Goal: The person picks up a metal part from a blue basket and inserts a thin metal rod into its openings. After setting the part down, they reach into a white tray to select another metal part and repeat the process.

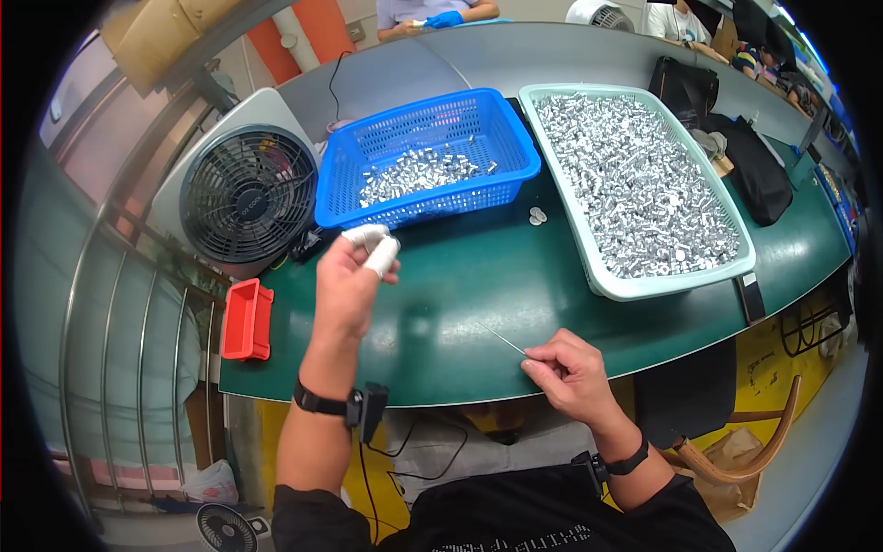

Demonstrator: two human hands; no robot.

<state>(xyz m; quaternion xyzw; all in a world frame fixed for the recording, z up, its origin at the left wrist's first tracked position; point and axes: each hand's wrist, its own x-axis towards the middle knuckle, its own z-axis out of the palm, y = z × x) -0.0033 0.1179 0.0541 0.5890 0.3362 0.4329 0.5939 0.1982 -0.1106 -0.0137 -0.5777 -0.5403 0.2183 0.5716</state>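
My left hand (354,276) is raised at the near edge of the blue plastic basket (423,213). White covers sit on its thumb and a fingertip, and the fingers are pinched together; anything between them is too small to make out. Several small silver metal parts (418,175) lie in that basket. Lower down, over the green table (441,340), my right hand (568,373) grips a thin metal rod (501,339) between thumb and forefinger. The rod points up and to the left. A pale green basket (618,287) to the right is heaped with silver metal parts (635,184).
A box fan (248,198) stands at the left, behind a small red bin (246,320). A few loose round pieces (537,216) lie between the baskets. Black bags (754,175) rest at the far right. Across the partition another person wears a blue glove (444,19).
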